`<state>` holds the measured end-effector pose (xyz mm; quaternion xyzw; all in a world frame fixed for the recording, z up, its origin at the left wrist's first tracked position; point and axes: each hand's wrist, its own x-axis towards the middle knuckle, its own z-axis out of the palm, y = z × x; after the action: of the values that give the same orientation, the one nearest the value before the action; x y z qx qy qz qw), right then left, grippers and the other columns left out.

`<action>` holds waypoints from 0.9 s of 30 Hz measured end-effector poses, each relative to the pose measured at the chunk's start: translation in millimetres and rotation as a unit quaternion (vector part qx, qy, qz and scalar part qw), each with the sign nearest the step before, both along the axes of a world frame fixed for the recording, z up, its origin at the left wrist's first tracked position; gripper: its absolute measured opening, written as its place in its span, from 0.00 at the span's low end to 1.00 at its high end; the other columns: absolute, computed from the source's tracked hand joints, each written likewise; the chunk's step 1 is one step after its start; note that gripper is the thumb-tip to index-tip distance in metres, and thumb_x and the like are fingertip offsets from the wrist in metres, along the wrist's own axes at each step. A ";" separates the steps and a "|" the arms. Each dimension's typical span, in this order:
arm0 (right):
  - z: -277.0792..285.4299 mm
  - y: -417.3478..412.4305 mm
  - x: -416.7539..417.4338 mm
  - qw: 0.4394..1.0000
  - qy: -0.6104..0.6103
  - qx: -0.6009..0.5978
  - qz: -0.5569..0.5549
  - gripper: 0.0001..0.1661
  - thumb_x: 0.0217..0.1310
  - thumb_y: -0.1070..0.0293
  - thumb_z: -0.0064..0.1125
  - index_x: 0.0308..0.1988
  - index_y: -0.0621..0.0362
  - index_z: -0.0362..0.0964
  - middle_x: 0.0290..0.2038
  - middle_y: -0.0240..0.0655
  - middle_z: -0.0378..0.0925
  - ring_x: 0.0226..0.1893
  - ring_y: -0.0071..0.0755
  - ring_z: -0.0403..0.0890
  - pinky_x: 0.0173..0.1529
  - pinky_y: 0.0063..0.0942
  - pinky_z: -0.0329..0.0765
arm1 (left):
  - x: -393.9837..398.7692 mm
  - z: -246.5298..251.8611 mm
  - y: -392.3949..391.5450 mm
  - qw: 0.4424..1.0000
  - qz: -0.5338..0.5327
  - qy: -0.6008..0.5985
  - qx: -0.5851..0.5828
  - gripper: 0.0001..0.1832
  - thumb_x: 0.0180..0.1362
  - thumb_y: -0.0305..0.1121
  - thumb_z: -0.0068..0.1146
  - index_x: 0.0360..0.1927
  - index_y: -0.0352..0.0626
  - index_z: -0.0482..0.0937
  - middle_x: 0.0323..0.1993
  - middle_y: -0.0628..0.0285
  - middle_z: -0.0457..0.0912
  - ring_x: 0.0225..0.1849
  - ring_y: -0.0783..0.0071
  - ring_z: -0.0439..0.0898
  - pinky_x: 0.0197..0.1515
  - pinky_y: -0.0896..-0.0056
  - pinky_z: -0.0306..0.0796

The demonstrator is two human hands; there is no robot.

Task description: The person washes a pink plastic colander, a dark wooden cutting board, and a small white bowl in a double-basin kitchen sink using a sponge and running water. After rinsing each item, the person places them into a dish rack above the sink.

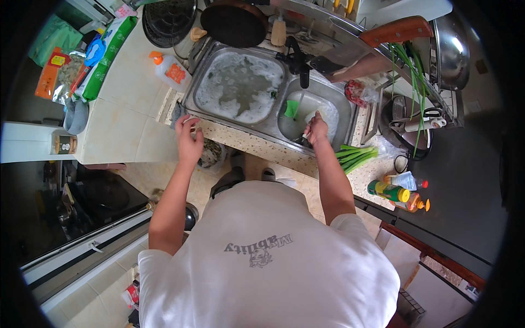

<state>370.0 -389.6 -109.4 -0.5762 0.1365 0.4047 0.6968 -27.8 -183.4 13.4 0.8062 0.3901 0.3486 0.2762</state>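
Observation:
My left hand (189, 139) is raised near the counter's front edge, left of the double sink, fingers apart and holding nothing. Over the right basin (352, 123) is my right hand (318, 128), its fingers curled. A small pale bit shows beside its thumb, and whether the hand grips it is unclear. Left of that hand a green sponge (291, 108) lies in the basin, next to a thin stream from the black faucet (303, 76). White suds lie beyond the fingers. Cloudy, foamy water fills the left basin (240, 88). A grey cloth (178, 112) rests at the sink's left corner.
A pump bottle (170, 71) stands left of the sink, and a dark pan (234, 24) behind it. Cleavers (344, 57) hang over the back right. Green stalks (356, 158) and bottles (389, 191) are on the right counter. A filled waste container (212, 155) sits below the front edge.

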 end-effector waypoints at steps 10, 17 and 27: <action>35.1 -7.1 -11.4 0.967 -0.231 -0.078 0.076 0.21 0.67 0.75 0.55 0.58 0.60 0.65 0.44 0.41 0.78 0.36 0.38 0.83 0.38 0.36 0.81 | -79.1 -10.7 -44.2 0.993 0.096 -0.024 -0.056 0.18 0.58 0.16 0.54 0.52 0.39 0.78 0.65 0.50 0.66 0.53 0.61 0.78 0.45 0.69 0.78; 32.5 -18.5 -13.4 0.658 -0.660 -0.296 0.210 0.30 0.63 0.79 0.51 0.66 0.65 0.64 0.55 0.58 0.77 0.51 0.67 0.79 0.60 0.50 0.76 | -111.1 -4.7 -32.5 0.988 0.123 -0.061 -0.063 0.16 0.61 0.17 0.54 0.53 0.40 0.79 0.65 0.49 0.67 0.50 0.62 0.79 0.46 0.69 0.77; 137.4 2.3 -92.2 0.587 -0.730 -0.290 0.194 0.27 0.69 0.78 0.50 0.66 0.61 0.68 0.63 0.57 0.74 0.62 0.60 0.77 0.64 0.42 0.74 | -223.4 -15.0 -21.1 0.980 0.153 -0.111 -0.055 0.14 0.62 0.19 0.57 0.51 0.40 0.81 0.64 0.51 0.70 0.42 0.69 0.79 0.47 0.69 0.76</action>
<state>277.8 -387.3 28.0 -0.8625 -0.4233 -0.0871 0.2632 -251.3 -204.5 -1.5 0.6767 0.4944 0.4521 0.3054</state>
